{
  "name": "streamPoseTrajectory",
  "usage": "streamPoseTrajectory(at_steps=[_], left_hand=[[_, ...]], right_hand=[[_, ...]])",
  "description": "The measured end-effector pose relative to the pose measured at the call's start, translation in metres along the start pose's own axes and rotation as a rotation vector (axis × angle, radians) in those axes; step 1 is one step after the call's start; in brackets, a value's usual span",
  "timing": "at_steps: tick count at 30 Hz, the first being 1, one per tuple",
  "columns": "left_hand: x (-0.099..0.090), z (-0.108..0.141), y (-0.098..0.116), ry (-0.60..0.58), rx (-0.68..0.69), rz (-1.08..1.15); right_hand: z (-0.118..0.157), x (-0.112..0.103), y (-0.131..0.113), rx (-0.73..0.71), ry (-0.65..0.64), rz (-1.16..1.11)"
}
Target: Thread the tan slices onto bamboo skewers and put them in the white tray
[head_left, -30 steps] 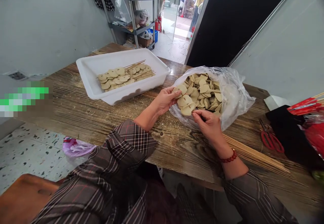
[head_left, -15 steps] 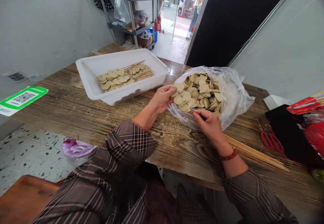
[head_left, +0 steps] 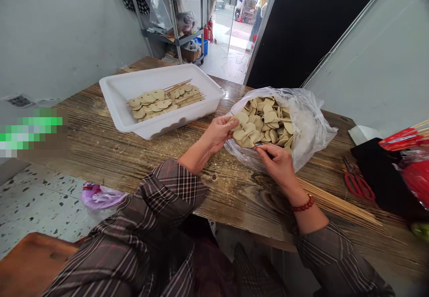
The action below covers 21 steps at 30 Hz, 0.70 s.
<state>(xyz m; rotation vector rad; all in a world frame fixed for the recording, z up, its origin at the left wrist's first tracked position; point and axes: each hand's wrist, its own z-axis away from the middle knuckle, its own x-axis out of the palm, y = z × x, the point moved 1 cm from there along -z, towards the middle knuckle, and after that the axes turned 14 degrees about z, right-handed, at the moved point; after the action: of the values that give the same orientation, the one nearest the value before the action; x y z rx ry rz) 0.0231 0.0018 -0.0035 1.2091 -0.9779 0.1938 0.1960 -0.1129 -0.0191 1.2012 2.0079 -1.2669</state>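
Pinching with the right hand [head_left: 279, 163], fingers [head_left: 263, 154] tight together, apparently on the end of a thin stick [head_left: 255, 145]. Just beyond, gripping discs [head_left: 247, 131], seemingly threaded, in the closed left hand [head_left: 219, 132] — right over the heap [head_left: 270, 117] in the open plastic bag [head_left: 308, 120]. Probably light, thin, slightly bendy, liable to tear — best taken flat, by the rims. Farther back, more skewered discs [head_left: 150, 102] in the white tray [head_left: 118, 92].

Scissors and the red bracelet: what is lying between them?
In the head view, a bundle of thin sticks lies between the scissors and the bracelet, on the wooden table.
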Motion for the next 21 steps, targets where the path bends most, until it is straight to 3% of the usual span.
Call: streamPoseTrajectory(at_steps=[8,11,15,21], left_hand=[[0.006,0.003,0.001,0.001,-0.028,0.071],[0.006,0.004,-0.003,0.013,-0.079,0.122],[0.009,0.007,-0.012,-0.056,-0.151,0.124],[0.016,0.011,-0.020,-0.064,-0.134,0.188]], right_hand=[[-0.002,-0.001,-0.003,0.077,0.032,-0.099],[-0.002,-0.003,-0.004,0.116,0.060,-0.122],[-0.001,-0.003,-0.008,0.147,0.072,-0.156],[0.001,0.005,-0.011,0.194,0.049,-0.184]])
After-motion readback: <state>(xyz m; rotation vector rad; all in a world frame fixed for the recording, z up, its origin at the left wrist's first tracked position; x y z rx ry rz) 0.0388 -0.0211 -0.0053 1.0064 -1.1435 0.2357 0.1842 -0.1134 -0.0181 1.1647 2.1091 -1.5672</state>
